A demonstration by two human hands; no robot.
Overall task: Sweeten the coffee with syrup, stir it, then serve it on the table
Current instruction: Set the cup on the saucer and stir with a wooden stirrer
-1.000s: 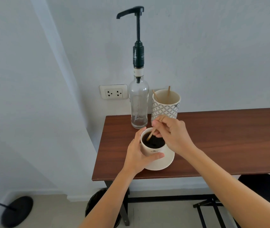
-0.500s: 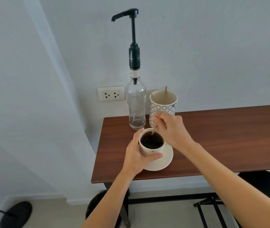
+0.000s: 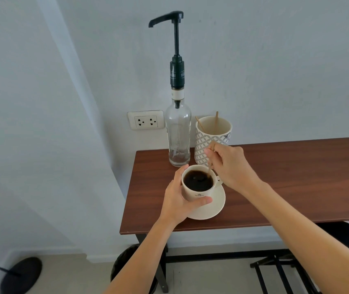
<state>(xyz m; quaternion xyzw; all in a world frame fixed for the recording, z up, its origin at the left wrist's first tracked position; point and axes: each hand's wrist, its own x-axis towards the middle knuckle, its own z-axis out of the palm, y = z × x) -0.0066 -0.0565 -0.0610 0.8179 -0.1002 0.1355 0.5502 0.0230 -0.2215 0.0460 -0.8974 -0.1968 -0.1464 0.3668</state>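
A white cup of black coffee (image 3: pixel 199 183) stands on a white saucer (image 3: pixel 214 205) near the left end of the brown table (image 3: pixel 286 179). My left hand (image 3: pixel 178 200) wraps around the cup's left side and front. My right hand (image 3: pixel 231 164) pinches a thin wooden stir stick (image 3: pixel 209 164) whose lower end dips into the coffee at the cup's far right. Behind the cup stands a clear glass syrup bottle (image 3: pixel 179 134) with a tall dark pump, nearly empty.
A patterned white holder (image 3: pixel 211 136) with two more wooden sticks sits right of the bottle against the wall. A wall socket (image 3: pixel 146 122) is left of the bottle. Under the table are a dark bin (image 3: pixel 124 266) and a black rack (image 3: pixel 279 272).
The stick has swung from the cup's left side to its far right while my right hand shifted slightly right. My left hand stays on the cup.
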